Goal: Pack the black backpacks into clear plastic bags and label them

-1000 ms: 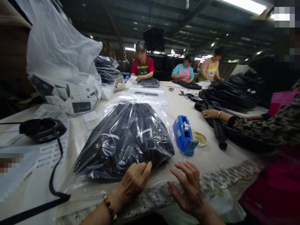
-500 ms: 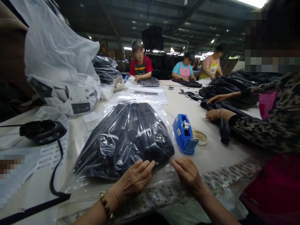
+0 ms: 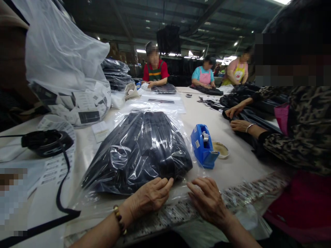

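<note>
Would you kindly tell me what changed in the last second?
The left hand edged right along the bagged black bundle; the right hand drew its spread fingers closer together. A co-worker's second hand came into view. The bundle and blue tape dispenser stayed put.

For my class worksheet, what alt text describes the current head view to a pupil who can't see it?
A person's left hand lies at the near edge of dark cloth in a clear plastic bag, the right hand close by. A blue tape dispenser stands to the right; other people are around the table.
</note>
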